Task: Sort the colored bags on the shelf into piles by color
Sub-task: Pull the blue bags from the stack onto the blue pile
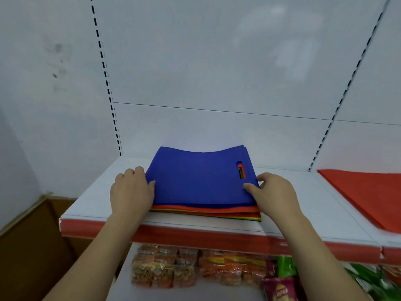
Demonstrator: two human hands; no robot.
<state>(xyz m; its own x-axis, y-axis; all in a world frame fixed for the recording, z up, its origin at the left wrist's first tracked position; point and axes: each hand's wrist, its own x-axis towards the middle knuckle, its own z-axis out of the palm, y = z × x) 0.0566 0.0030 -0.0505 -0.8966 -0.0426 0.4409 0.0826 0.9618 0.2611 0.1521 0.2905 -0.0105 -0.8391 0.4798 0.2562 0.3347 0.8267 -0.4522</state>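
A flat stack of bags [204, 210] is seen lying on the white shelf [303, 209] between the 2 hands; the stack is topped by a blue bag [195, 179], matte and felt-like, rectangular, with its far edge slightly bowed and an oval handle slot near the right hand; thin red, orange, yellow and green edges are shown beneath it at the near side. The left edge of the stack is gripped by the left hand [130, 192], thumb laid on the blue surface, fingers curled round the side; the right edge is pinched by the right hand [273, 192], thumb on top just below the slot. A flat red bag [364, 192] is seen well beyond the right hand; crinkled snack packets [195, 268] are shelved below both forearms.
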